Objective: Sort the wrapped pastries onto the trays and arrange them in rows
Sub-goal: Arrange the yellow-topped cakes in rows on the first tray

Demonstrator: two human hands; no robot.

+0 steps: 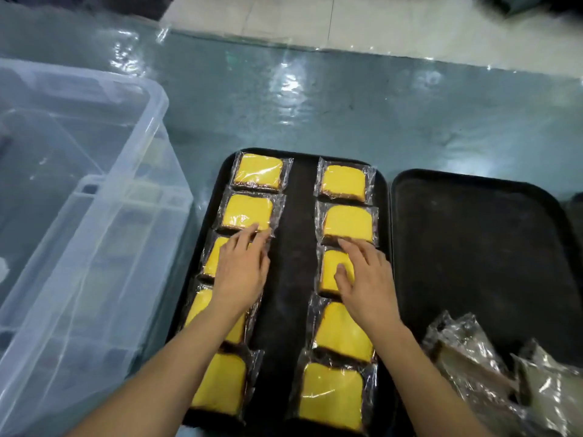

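Yellow wrapped pastries (347,223) lie in two columns of five on the left black tray (284,279), separated by a bare centre strip. The left hand (241,269) rests flat and open on the third pastry of the left column; the right hand (366,279) rests open, fingers spread, on the third pastry of the right column, apparently pressing each into line. The centre strip leaves room for a further column. The right black tray (473,247) is mostly bare; loose wrapped pastries (467,348) lie at its near corner. A clear plastic bin (94,216) stands beside the left tray on the film-covered table (315,105).
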